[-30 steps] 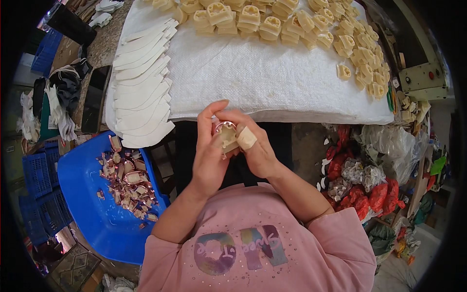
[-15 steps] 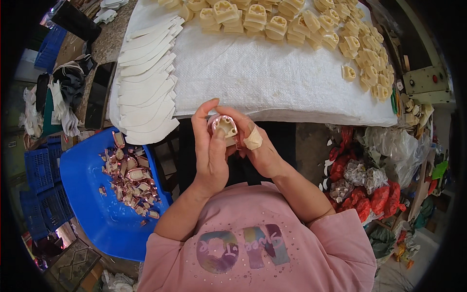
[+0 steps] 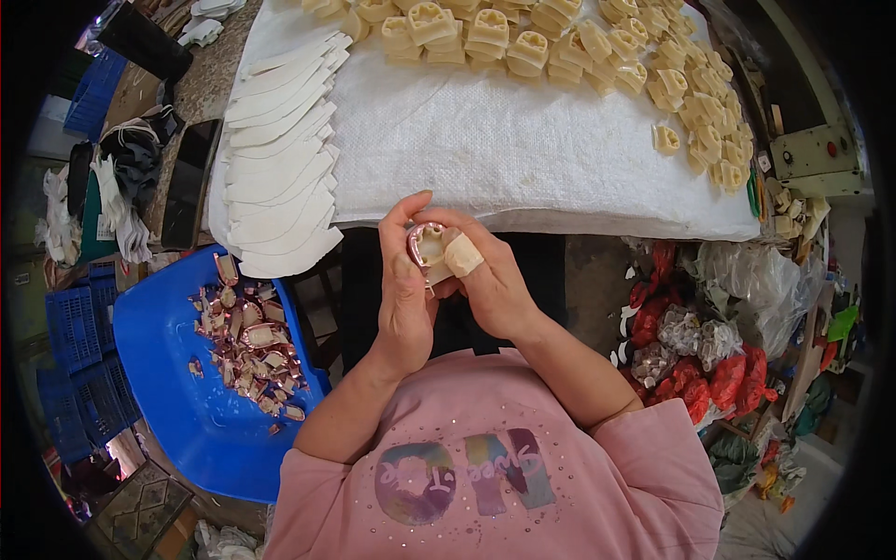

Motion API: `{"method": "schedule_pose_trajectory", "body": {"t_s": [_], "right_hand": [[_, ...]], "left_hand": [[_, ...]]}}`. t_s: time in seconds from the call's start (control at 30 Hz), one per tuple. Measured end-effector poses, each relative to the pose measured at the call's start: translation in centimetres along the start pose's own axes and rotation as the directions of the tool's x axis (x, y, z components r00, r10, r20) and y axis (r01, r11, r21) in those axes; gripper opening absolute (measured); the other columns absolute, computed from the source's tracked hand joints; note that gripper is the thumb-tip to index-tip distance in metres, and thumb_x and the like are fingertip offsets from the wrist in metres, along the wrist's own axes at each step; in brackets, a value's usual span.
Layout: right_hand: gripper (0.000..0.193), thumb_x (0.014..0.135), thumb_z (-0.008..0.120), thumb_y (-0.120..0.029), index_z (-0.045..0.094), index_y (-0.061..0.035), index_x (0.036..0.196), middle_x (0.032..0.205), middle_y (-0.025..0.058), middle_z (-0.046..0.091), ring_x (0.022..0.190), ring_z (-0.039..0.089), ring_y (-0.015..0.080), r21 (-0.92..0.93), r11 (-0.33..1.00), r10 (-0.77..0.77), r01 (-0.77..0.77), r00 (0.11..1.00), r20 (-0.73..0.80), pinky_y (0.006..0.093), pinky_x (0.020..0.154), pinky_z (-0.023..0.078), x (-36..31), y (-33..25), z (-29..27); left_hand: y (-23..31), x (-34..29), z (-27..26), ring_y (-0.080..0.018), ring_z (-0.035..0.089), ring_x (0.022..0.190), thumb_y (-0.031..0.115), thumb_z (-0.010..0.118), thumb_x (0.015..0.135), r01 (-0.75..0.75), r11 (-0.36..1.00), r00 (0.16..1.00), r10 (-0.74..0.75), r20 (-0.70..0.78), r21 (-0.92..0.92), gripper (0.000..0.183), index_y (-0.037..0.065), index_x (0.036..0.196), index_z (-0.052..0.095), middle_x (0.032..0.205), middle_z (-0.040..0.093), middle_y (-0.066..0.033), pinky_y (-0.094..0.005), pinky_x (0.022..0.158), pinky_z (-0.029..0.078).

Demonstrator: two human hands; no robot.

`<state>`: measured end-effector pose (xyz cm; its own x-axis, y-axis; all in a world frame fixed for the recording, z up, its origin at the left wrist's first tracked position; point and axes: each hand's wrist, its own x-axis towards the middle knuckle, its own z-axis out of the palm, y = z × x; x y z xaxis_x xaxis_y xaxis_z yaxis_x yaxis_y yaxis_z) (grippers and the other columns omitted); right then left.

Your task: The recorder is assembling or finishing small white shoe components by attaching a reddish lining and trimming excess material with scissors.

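Observation:
Just in front of the table edge I hold a cream shoe heel with a shiny pink covering round its rim, its hollowed face turned up. My left hand wraps its left side, with the thumb along the near edge. On the other side my right hand grips it, and a thumb wrapped in beige tape presses on its right edge. The fingers under the heel are hidden. Beyond my hands, cream plastic heels are heaped on a white woven cloth.
Overlapping white curved pieces line the cloth's left side. At my left, a blue basin holds many shiny pink-covered heels. A dark phone-like slab lies behind it. Red and clear plastic bags are piled at right.
My right thumb has come left over the heel's near right edge. The left thumb has drawn back from the heel's hollow to its left side, and the heel has turned slightly.

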<state>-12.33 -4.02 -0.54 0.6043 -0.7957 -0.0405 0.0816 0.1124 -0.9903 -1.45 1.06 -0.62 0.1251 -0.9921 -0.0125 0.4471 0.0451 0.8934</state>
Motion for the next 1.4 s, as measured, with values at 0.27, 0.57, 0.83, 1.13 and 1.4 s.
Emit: {"method": "schedule_pose_trajectory", "body": {"t_s": [0.27, 0.57, 0.83, 1.13, 1.4], "right_hand": [[0.042, 0.093, 0.051, -0.033, 0.052, -0.0023, 0.120, 0.085, 0.0069, 0.052, 0.075, 0.053, 0.0158, -0.126, 0.957, -0.278, 0.262, 0.953, -0.124, 0.0301, 0.067, 0.044, 0.4, -0.2, -2.0], [0.030, 0.088, 0.057, -0.024, 0.056, 0.0035, 0.100, 0.084, 0.0121, 0.061, 0.079, 0.061, 0.0179, -0.275, 0.957, -0.103, 0.091, 0.994, -0.031, 0.0307, 0.070, 0.047, 0.2, -2.2, -2.1], [0.020, 0.092, 0.052, -0.021, 0.057, -0.0024, 0.088, 0.074, 0.0002, 0.052, 0.062, 0.046, 0.0083, 0.297, 0.935, 0.167, -0.196, 0.979, 0.118, 0.0247, 0.055, 0.039, 1.9, -0.6, -4.3], [0.010, 0.083, 0.053, -0.009, 0.057, 0.0002, 0.081, 0.069, 0.0068, 0.057, 0.060, 0.052, 0.0125, -0.330, 0.927, -0.158, 0.179, 0.983, 0.089, 0.0278, 0.055, 0.043, 1.3, -1.7, -4.3], [0.019, 0.094, 0.047, -0.017, 0.058, -0.0014, 0.093, 0.078, 0.0017, 0.058, 0.069, 0.053, 0.0089, 0.134, 0.990, 0.014, -0.043, 0.979, 0.205, 0.0244, 0.057, 0.043, 0.4, -1.8, -5.5]], "left_hand": [[0.8, 0.6, -1.8, -0.0142, 0.052, 0.076, 0.061, 0.037, 0.089, -0.147, 0.913, 0.989, 0.134, 0.061, 0.381, 0.085, -0.001, 0.140, 0.008, 0.093, 0.052, -0.0098, -0.0246, 0.064, 0.043], [1.2, 0.7, -1.9, -0.0174, 0.054, 0.093, 0.032, 0.057, 0.090, -0.269, 0.712, 0.962, 0.166, 0.216, 0.648, 0.061, -0.004, 0.132, 0.029, 0.109, 0.051, -0.0124, -0.0305, 0.084, 0.044], [2.2, 0.7, -0.8, -0.0154, 0.057, 0.089, -0.011, 0.068, 0.066, -0.250, 0.693, 0.967, 0.212, 0.140, 0.676, 0.048, 0.002, 0.110, 0.055, 0.099, 0.051, -0.0072, -0.0242, 0.070, 0.051], [2.1, 1.1, 0.0, -0.0099, 0.053, 0.066, -0.004, 0.076, 0.061, -0.337, 0.540, 0.926, 0.338, 0.169, 0.771, 0.047, 0.002, 0.102, 0.056, 0.082, 0.054, -0.0042, -0.0213, 0.053, 0.043], [1.2, 1.4, 0.7, -0.0129, 0.054, 0.060, 0.003, 0.079, 0.056, -0.485, 0.397, 0.839, 0.465, 0.285, 0.779, 0.044, 0.002, 0.091, 0.052, 0.075, 0.054, -0.0072, -0.0229, 0.053, 0.044]]}}
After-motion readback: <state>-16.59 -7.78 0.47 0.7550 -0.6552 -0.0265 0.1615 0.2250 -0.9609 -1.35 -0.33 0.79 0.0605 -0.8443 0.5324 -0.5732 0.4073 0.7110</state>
